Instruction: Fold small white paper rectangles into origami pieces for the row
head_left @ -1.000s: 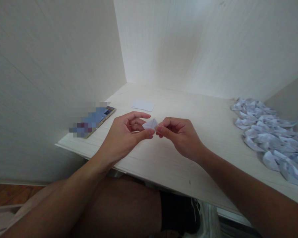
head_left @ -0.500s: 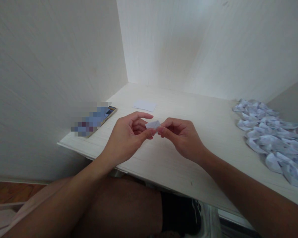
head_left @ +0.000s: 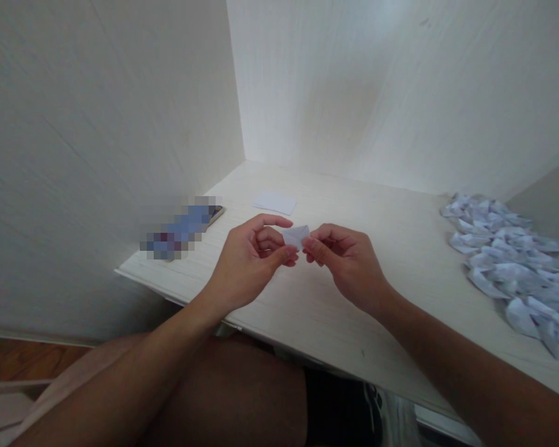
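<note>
A small folded piece of white paper (head_left: 296, 236) is held up between my two hands, above the table. My left hand (head_left: 251, 261) pinches its lower left side with the thumb against the fingers, while the index finger stretches over the top. On the opposite side, my right hand (head_left: 342, 257) grips the paper's right corner between thumb and index finger. Crease lines show on the face of the paper. Just beyond my hands, flat white paper sheets (head_left: 274, 203) lie on the table.
Many folded paper pieces (head_left: 507, 248) are piled along the right side of the white table (head_left: 400, 248). A phone (head_left: 181, 230), its screen blurred out, lies at the left near the side panel (head_left: 97, 136). A back panel (head_left: 354, 93) rises behind the table.
The view has shifted slightly, so everything sits a little further right and lower. Both hands keep hold of the folded paper, and more of its creased face now shows.
</note>
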The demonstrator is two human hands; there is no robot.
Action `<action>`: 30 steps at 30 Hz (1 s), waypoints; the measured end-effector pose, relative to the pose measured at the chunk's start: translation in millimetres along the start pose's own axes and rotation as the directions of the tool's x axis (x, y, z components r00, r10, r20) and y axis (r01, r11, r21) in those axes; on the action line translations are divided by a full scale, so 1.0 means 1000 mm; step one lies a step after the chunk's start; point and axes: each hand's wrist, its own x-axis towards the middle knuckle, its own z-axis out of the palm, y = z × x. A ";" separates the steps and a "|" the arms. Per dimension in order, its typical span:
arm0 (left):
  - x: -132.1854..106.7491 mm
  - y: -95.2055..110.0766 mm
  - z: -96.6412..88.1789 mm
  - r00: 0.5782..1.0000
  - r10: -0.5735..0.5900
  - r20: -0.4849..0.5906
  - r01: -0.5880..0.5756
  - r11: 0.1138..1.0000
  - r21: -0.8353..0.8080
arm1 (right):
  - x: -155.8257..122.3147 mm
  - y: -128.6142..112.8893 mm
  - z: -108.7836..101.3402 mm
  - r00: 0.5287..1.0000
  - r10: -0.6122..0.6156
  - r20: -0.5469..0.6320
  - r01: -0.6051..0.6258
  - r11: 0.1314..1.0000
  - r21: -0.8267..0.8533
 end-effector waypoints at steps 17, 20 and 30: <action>0.003 -0.003 -0.004 0.998 -0.057 0.020 0.056 0.998 0.035 | -0.001 0.009 0.001 0.991 0.129 0.019 -0.130 0.968 0.215; 0.003 -0.005 -0.005 0.991 -0.108 0.084 0.112 0.993 -0.045 | 0.000 0.009 0.000 0.984 0.171 0.045 -0.176 0.943 0.284; 0.001 -0.002 -0.010 0.967 -0.152 0.204 0.140 0.988 0.072 | 0.000 0.006 0.000 0.960 0.260 0.107 -0.281 0.872 0.400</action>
